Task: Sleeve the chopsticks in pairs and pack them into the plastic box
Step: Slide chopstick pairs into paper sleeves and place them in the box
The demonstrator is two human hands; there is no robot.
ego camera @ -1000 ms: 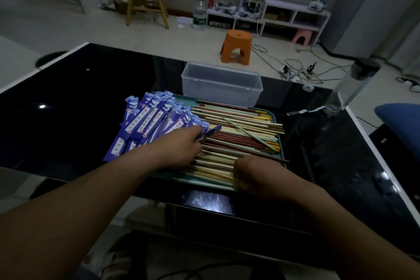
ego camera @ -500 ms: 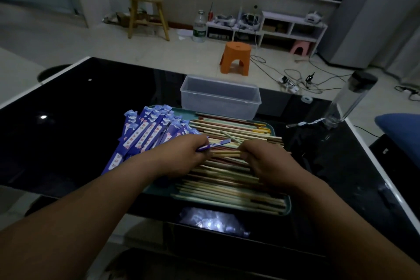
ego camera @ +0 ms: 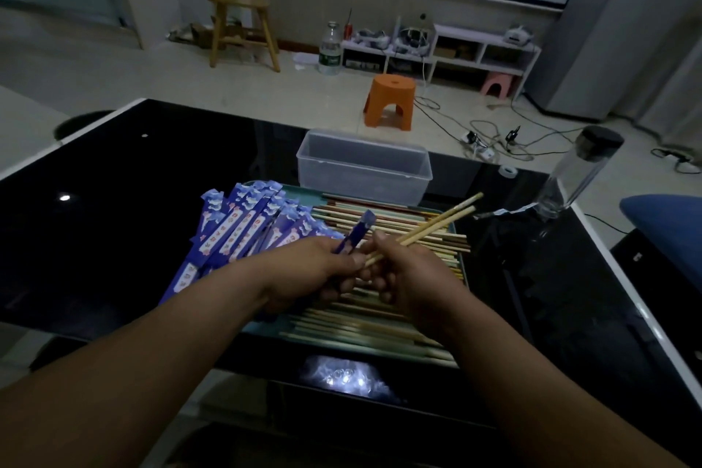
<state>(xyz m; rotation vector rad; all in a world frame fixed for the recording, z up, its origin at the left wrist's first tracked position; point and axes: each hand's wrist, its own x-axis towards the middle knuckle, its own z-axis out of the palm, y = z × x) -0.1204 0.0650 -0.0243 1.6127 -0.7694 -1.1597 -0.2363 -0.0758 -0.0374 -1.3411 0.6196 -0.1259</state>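
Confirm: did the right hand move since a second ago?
Yes. The right hand left the near edge of the tray and now sits farther in, over its middle beside the left hand and its sleeve, gripping a pair of chopsticks.

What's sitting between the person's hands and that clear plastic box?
Head view: between left hand, right hand and the plastic box lies a teal tray of loose chopsticks, blue sleeves fanned over its left side.
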